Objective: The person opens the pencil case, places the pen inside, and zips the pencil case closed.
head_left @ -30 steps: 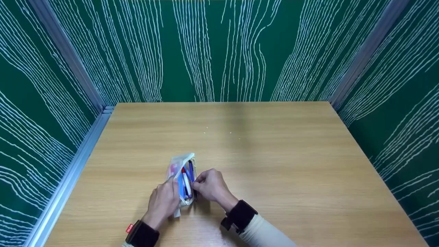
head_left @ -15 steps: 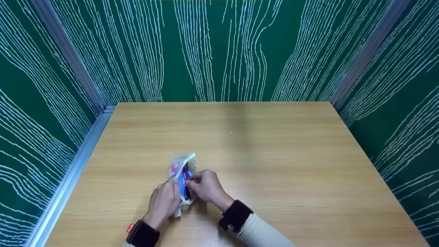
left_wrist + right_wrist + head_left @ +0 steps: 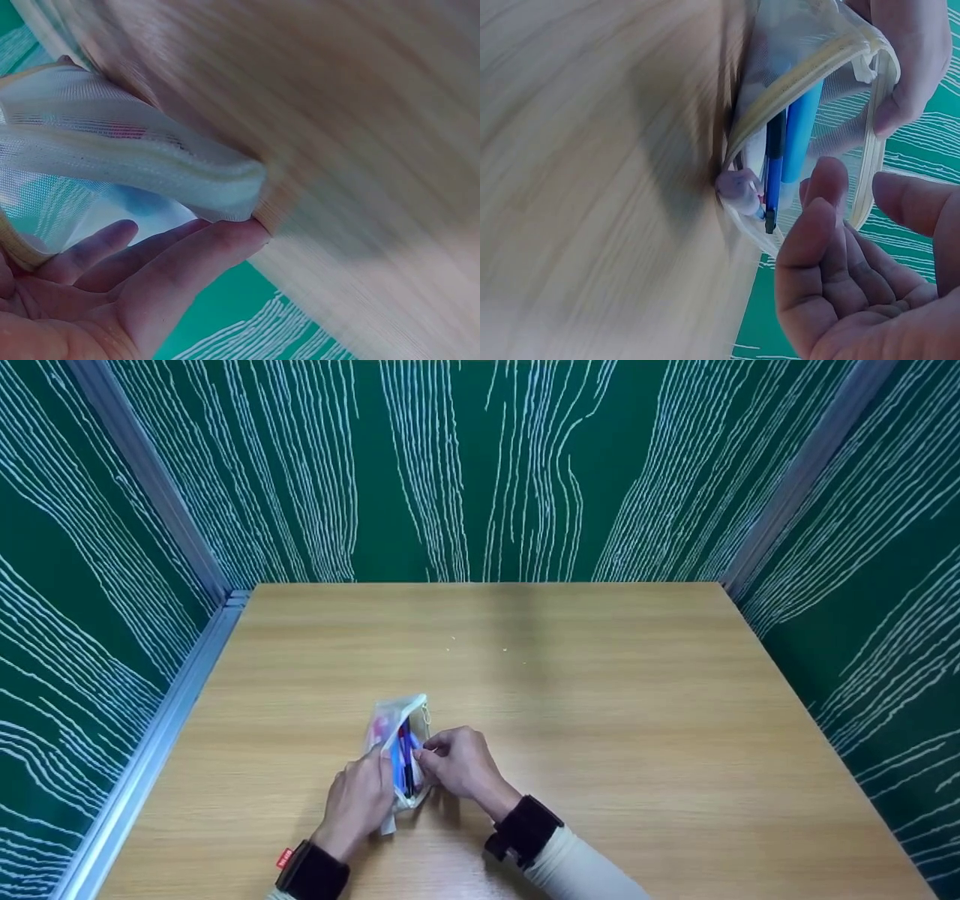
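Hands worked at a translucent mesh pencil pouch (image 3: 397, 754) that lay on the near-left part of the wooden table (image 3: 615, 712), its long axis running roughly away from the person and its zip opening facing up and to the right. The left hand (image 3: 358, 802) held the pouch from the left side; in the left wrist view its fingers (image 3: 161, 266) lay fairly straight under the pale zip edge (image 3: 142, 161), and in the right wrist view its thumb and a finger were curled over the rim of the opening, gripping it. The right hand (image 3: 459, 765) sat just beside the right lip of the pouch. From above its fingers were bent toward the opening; in the right wrist view the fingertips (image 3: 821, 206) were loosely curled, close to the rim, with the palm bare, and whether they pinched the zip edge could not be told. Inside the pouch stood several pens (image 3: 405, 754): a light blue barrel (image 3: 801, 127), a darker blue pen (image 3: 774, 172) and a red one (image 3: 402, 733), their ends pointing toward the near end. A pale rounded object (image 3: 739, 187) lay at the pouch mouth against the table. Both wrists wore black cuffs (image 3: 525, 829). Green panels with white line patterns (image 3: 480, 472) enclosed the table on three sides.
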Action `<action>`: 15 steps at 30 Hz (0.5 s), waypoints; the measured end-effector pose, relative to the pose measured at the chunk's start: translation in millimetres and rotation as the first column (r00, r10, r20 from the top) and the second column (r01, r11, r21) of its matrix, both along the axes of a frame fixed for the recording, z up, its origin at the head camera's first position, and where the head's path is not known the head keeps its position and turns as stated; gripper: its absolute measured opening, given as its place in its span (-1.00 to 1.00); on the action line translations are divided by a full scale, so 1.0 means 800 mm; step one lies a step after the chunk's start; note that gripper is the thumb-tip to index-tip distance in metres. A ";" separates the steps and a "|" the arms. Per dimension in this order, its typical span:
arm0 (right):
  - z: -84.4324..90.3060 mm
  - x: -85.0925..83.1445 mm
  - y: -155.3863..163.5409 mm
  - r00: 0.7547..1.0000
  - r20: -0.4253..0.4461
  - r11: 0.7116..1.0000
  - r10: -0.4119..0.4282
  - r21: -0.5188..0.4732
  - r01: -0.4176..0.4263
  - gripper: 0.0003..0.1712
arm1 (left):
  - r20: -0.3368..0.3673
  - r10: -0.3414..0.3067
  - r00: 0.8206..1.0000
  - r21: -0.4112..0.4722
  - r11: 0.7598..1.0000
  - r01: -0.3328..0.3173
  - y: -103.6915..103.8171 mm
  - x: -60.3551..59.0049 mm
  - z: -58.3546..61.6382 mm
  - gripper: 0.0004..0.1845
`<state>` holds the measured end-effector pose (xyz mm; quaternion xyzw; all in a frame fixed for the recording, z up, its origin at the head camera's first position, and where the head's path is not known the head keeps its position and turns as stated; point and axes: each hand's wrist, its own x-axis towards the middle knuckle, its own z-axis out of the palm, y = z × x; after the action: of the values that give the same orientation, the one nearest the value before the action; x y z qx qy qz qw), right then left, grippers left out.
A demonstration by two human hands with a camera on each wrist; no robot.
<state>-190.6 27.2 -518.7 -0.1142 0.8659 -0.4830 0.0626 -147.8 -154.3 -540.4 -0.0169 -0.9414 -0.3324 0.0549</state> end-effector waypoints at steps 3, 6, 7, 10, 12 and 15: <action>-0.001 0.000 0.006 1.000 -0.010 1.000 -0.012 0.017 0.012 -0.79 | 0.011 -0.005 1.000 0.015 1.000 0.004 0.000 0.001 -0.001 -0.64; -0.001 -0.002 0.014 1.000 -0.014 0.999 -0.026 0.027 0.026 -0.78 | 0.004 -0.009 1.000 0.008 1.000 0.009 0.001 0.001 -0.001 -0.64; -0.001 -0.002 0.017 0.999 -0.016 0.999 -0.031 0.030 0.032 -0.78 | -0.002 -0.008 1.000 0.000 1.000 0.008 0.001 0.001 -0.001 -0.64; 0.000 -0.004 0.028 0.999 0.004 0.998 -0.051 0.037 0.051 -0.77 | -0.022 -0.004 1.000 -0.014 1.000 0.004 0.002 0.002 -0.001 -0.66; 0.000 -0.006 0.036 0.998 0.004 0.997 -0.060 0.039 0.060 -0.77 | -0.044 -0.003 0.999 -0.020 1.000 0.002 0.003 0.002 -0.001 -0.68; -0.001 -0.008 0.046 0.998 0.001 0.997 -0.066 0.046 0.066 -0.76 | -0.066 0.001 0.998 -0.023 1.000 -0.002 0.005 0.002 -0.001 -0.69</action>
<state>-196.8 64.0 -519.7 -0.0836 0.8801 -0.4647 0.0503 -146.4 -150.4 -541.2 -0.0279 -0.9429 -0.3205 0.0860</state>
